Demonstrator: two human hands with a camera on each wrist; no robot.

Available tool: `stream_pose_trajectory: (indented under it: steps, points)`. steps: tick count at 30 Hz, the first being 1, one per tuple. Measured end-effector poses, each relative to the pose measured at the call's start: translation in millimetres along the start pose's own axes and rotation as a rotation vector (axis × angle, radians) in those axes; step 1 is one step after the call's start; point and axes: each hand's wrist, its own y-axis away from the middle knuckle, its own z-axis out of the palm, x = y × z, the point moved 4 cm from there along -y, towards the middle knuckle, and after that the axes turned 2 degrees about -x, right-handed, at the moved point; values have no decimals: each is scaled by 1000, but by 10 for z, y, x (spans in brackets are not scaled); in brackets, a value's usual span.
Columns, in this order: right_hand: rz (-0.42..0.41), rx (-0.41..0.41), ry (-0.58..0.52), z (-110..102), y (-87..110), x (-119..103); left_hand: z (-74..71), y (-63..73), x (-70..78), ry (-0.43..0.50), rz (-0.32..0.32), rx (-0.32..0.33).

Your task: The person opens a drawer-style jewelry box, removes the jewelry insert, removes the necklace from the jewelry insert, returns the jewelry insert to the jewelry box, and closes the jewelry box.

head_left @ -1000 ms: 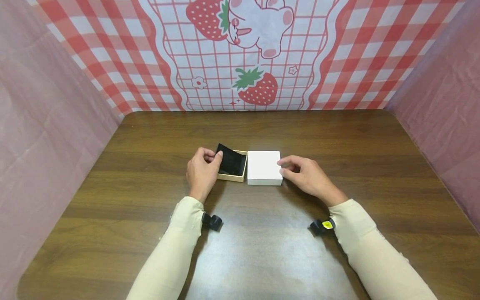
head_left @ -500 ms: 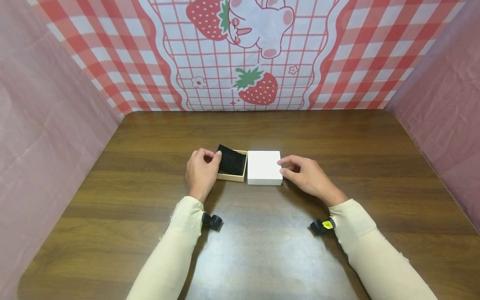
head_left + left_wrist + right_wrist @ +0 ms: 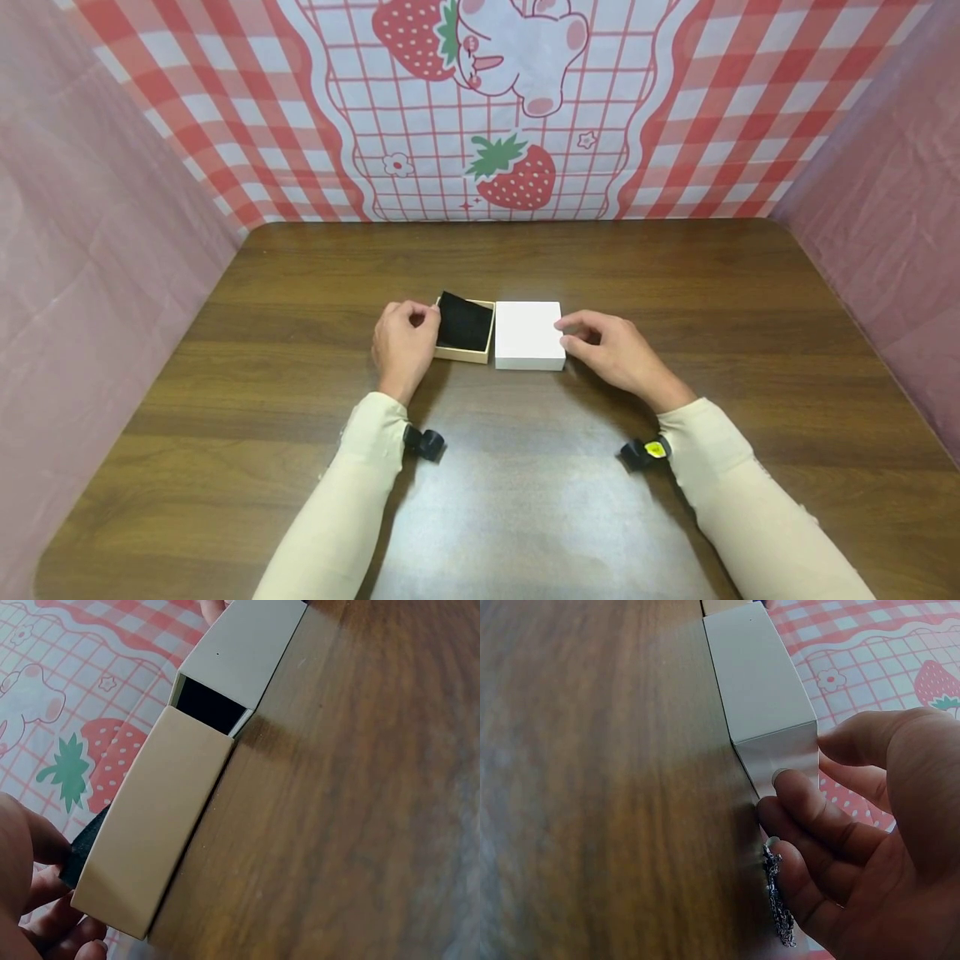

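A small tan box base [image 3: 462,356] sits open on the table, with a black pad [image 3: 467,323] slanting up out of it at the left. My left hand [image 3: 405,342] pinches the pad's raised edge; the left wrist view shows a dark corner of the pad [image 3: 84,855] between the fingers. To the right, against the base, stands a white box lid [image 3: 528,329]. My right hand [image 3: 611,350] touches its right side, fingers loosely bent. Close by the little fingertip in the right wrist view is a silver chain [image 3: 778,900], hidden by the hand in the head view.
Both boxes are in the middle of a brown wooden table [image 3: 480,467]. Behind rises a red checked cloth [image 3: 480,108] with strawberry prints. Pink cloth [image 3: 90,317] hangs at both sides. Each wrist carries a black camera [image 3: 426,445].
My left hand has lowered slightly, and the black pad has tipped down further into the tan base. My right hand and the white lid have stayed in place.
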Motion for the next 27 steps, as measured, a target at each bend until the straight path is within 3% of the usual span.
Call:
stream_pose_trajectory:
  steps: [27]
  points:
    - [-2, 1, 6, 15, 11, -1, 25, 8, -28, 11, 2, -69]
